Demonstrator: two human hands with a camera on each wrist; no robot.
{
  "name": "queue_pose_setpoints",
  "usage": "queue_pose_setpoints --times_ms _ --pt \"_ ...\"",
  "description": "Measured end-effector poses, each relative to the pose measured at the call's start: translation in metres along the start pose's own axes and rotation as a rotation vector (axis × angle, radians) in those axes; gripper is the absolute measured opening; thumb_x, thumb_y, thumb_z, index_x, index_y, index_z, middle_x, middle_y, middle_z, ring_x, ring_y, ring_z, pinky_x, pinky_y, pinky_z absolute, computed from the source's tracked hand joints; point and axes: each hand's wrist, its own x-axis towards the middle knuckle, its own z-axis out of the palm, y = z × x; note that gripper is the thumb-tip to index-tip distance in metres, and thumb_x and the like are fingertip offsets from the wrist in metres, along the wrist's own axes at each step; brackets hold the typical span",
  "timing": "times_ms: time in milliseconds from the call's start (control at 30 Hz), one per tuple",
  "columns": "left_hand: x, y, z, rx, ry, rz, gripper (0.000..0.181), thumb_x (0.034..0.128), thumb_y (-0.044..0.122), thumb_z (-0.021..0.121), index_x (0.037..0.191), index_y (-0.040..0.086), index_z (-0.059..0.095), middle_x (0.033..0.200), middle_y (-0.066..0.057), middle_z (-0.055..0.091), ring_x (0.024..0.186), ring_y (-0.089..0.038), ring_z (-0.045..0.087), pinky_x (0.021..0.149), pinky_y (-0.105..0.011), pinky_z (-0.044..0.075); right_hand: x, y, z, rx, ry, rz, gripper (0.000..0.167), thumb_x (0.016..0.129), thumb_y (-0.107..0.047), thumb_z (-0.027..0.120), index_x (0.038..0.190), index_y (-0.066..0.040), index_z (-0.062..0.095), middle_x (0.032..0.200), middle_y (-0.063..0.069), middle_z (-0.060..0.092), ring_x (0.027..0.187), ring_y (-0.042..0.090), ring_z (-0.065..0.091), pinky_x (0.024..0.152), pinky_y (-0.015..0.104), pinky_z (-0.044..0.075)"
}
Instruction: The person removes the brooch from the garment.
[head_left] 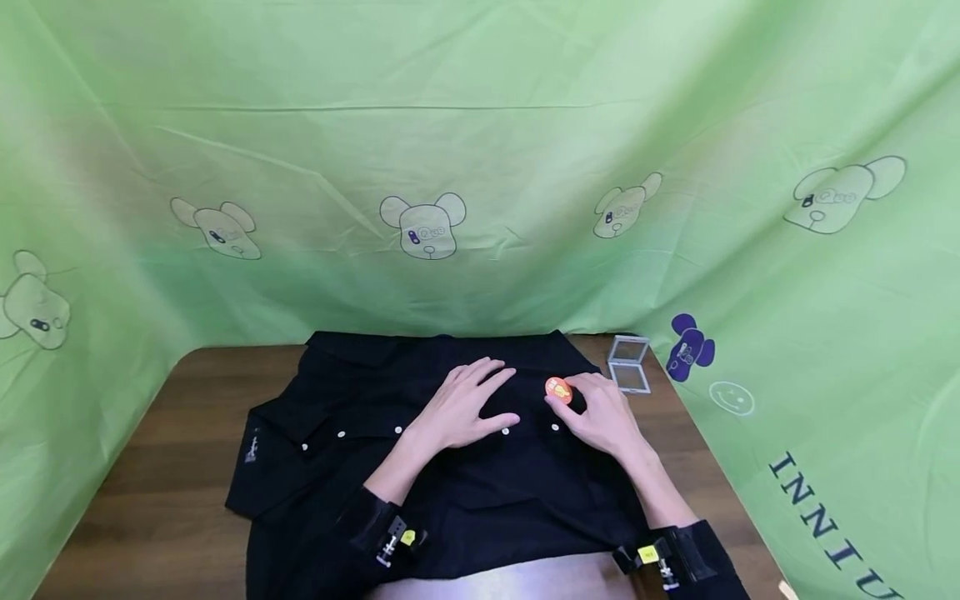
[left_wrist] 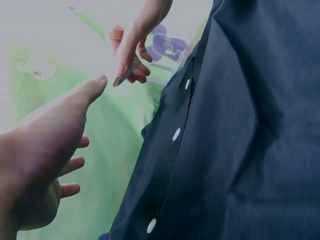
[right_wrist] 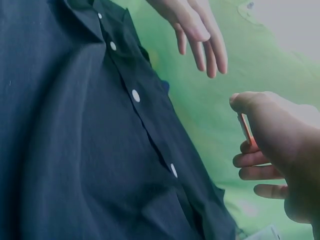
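A dark short-sleeved shirt (head_left: 450, 517) with a row of white buttons lies spread on the wooden table, its buttoned front running left to right. Between thumb and fingers my right hand (head_left: 602, 414) pinches a round orange badge (head_left: 558, 390) with a yellow figure on its face. In the right wrist view the badge (right_wrist: 244, 127) appears edge-on, and its back is hard to make out. My left hand (head_left: 465, 404) hovers over the shirt's middle, fingers extended and holding nothing. In the left wrist view the left thumb (left_wrist: 92, 91) points toward the badge, apart from it.
At the table's back right corner a small clear hinged case (head_left: 628, 365) lies opened flat. Green printed cloth (head_left: 525, 283) hangs behind and along both sides of the table. Bare wood (head_left: 172, 433) shows left of the shirt.
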Motion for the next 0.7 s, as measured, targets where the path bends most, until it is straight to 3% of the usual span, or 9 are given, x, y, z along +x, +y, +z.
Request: queue_pose_setpoints --times_ms 333,600,700 --pt "0.016 0.014 0.013 -0.007 -0.038 0.028 0.078 0.1059 0.064 0.069 0.168 0.019 0.055 0.172 -0.011 0.056 0.165 -0.039 0.048 0.131 -0.062 0.043 -0.013 0.016 -0.008 -0.03 -0.002 0.067 0.039 0.095 -0.037 0.089 0.112 -0.002 0.084 0.11 0.016 0.085 0.104 0.04 0.08 0.088 0.058 0.064" --pt "0.029 0.025 0.03 -0.021 -0.086 0.037 0.079 0.1072 0.066 0.065 0.17 0.021 0.052 0.175 -0.011 0.053 0.167 -0.041 0.045 0.134 -0.06 0.04 -0.019 0.034 -0.022 -0.044 -0.001 0.164 0.041 0.097 -0.037 0.085 0.116 0.0 0.083 0.117 0.021 0.084 0.111 0.045 0.08 0.093 0.063 0.062" --pt "0.033 0.03 0.035 -0.016 -0.106 0.032 0.08 0.107 0.068 0.064 0.171 0.022 0.051 0.176 -0.01 0.052 0.168 -0.04 0.044 0.135 -0.059 0.039 -0.022 0.044 -0.027 -0.055 0.004 0.196 0.041 0.098 -0.038 0.085 0.114 -0.001 0.083 0.116 0.021 0.084 0.107 0.044 0.079 0.089 0.062 0.062"
